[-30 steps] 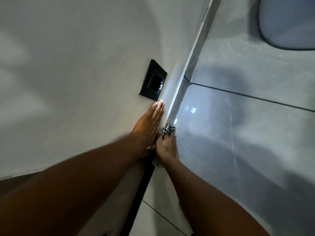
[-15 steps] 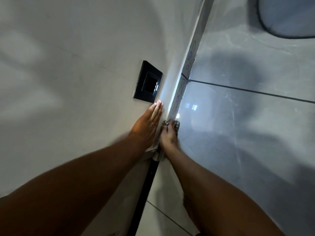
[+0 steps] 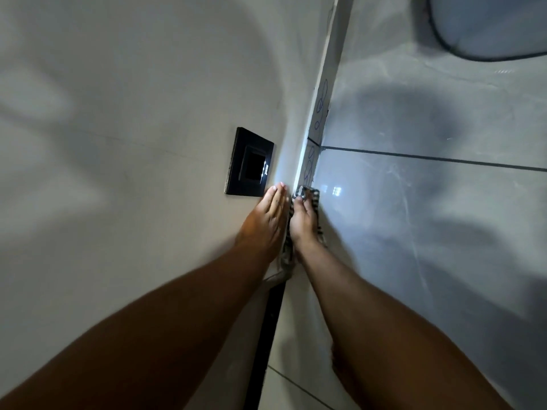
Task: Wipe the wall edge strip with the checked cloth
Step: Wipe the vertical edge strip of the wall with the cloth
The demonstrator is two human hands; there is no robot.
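- Where the painted wall [image 3: 118, 143] meets the grey tiled wall [image 3: 414, 232], the wall edge strip [image 3: 325, 84] runs up the corner, pen-like scribbles on it.
- Right hand [image 3: 303, 223] presses the checked cloth [image 3: 312, 194] against the strip, fingers curled over it; cloth trails below the wrist.
- Left hand [image 3: 265, 223] lies flat and open on the painted wall, holding nothing, fingertips just beside the black switch plate [image 3: 248, 164].

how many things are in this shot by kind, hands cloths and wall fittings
hands: 2, left hand flat on the wall, right hand pressing the cloth
checked cloth: 1
black wall plate: 1
edge strip: 1
total: 5
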